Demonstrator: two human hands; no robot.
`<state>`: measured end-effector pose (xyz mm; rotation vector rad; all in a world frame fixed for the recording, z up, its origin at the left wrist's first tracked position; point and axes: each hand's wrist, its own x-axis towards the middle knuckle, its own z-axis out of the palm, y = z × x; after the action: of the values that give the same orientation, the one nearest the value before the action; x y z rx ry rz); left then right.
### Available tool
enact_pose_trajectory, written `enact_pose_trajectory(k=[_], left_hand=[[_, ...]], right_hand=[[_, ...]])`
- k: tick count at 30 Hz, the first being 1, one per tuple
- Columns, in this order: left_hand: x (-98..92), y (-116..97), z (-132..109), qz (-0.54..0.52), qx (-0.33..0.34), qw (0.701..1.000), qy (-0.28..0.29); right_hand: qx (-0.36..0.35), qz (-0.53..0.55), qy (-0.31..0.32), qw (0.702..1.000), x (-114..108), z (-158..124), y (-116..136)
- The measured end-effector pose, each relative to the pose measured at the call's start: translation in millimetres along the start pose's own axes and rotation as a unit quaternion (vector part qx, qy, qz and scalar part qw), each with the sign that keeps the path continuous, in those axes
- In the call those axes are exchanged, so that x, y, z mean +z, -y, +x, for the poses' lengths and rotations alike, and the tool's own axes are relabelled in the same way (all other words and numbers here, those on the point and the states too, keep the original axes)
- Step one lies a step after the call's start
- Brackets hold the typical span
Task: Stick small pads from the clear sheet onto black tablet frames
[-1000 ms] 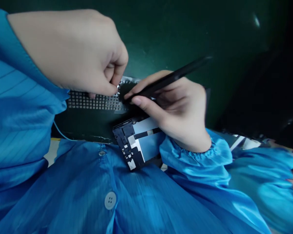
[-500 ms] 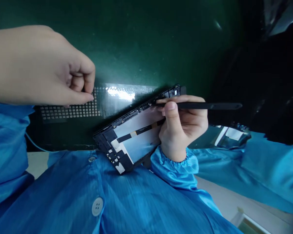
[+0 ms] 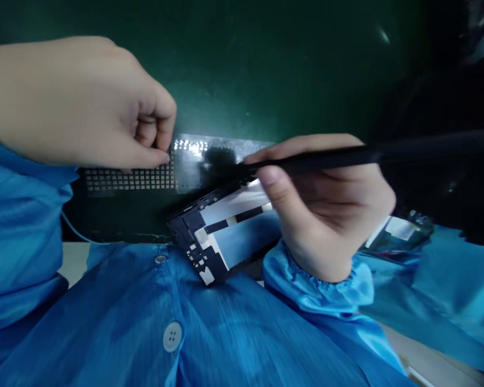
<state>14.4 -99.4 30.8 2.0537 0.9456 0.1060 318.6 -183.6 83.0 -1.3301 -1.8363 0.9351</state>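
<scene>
My left hand (image 3: 80, 102) is curled with its fingertips pinched together, resting at the edge of a perforated metal sheet (image 3: 133, 180). I cannot see anything between those fingers. My right hand (image 3: 326, 209) grips a black plastic spudger (image 3: 331, 158), whose tip lies at the upper edge of a smartphone frame (image 3: 197, 236). The frame has black pads, white patches and a pale blue panel crossed by a dark strip. My right thumb and palm hide its far end.
A dark green mat (image 3: 226, 80) lies behind the sheet. A thin blue cord (image 3: 75, 228) runs along its near side. My blue smock (image 3: 113, 301) fills the bottom of the view. Another device with a white label (image 3: 399, 228) sits at the right, beside a pale table surface (image 3: 72, 258).
My right hand has moved closer to the camera, and the spudger now tilts slightly rather than lying level. The phone frame sits lower, its far end more hidden. My left hand has shifted slightly right.
</scene>
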Motion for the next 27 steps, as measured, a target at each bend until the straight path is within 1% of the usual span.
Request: enact_pose_trajectory(k=[2,3,5,8,11,15,17,19,20,21,22,23,25,26,27], left_hand=[[-1.4,-10.7,3.0,0.033,-0.048,0.998,0.015],[-1.8,-16.8,4.6,0.035,-0.069,0.997,0.022],[-2.1,-28.3,7.4,0.016,-0.090,0.995,0.028],[-1.4,-37.8,9.6,-0.001,-0.079,0.997,0.012],[-0.1,-37.4,9.8,0.003,-0.065,0.998,-0.001],[0.1,-35.2,10.8,0.031,-0.057,0.998,0.004],[-0.7,-35.9,11.6,0.060,-0.067,0.996,0.004],[-1.6,-36.2,11.5,0.081,-0.085,0.993,0.006],[-1.8,-35.5,10.8,0.086,-0.090,0.992,0.007],[-1.6,-33.9,9.6,0.085,-0.089,0.992,0.012],[-1.2,-31.2,8.1,0.083,-0.085,0.993,0.014],[-0.3,-27.3,6.4,0.081,-0.077,0.994,0.014],[2.2,-16.9,3.2,0.085,-0.060,0.995,-0.002],[3.5,-11.1,2.0,0.089,-0.053,0.995,-0.016],[4.6,-5.5,1.2,0.093,-0.045,0.994,-0.028]], right_hand=[[-0.026,0.020,0.106,0.994,11.0,12.5,-0.5],[-0.038,0.021,0.142,0.989,16.5,17.4,-3.1],[-0.054,0.014,0.177,0.983,25.7,23.3,-9.4],[-0.058,0.011,0.189,0.980,32.5,23.7,-14.2],[-0.051,0.019,0.183,0.982,33.7,20.3,-13.5],[-0.057,0.024,0.189,0.980,34.8,21.6,-12.1],[-0.057,0.017,0.195,0.979,35.2,24.2,-11.3],[-0.040,0.019,0.205,0.978,34.5,25.2,-11.3],[-0.028,0.033,0.198,0.979,33.6,24.3,-12.2],[-0.016,0.055,0.175,0.983,32.2,22.3,-14.2],[-0.008,0.080,0.136,0.987,30.4,19.0,-17.5],[-0.003,0.100,0.078,0.992,28.1,14.8,-22.2],[-0.007,0.106,-0.078,0.991,22.1,4.5,-34.8],[-0.013,0.093,-0.153,0.984,18.6,-0.9,-41.7],[-0.020,0.077,-0.213,0.974,15.1,-6.3,-48.3]])
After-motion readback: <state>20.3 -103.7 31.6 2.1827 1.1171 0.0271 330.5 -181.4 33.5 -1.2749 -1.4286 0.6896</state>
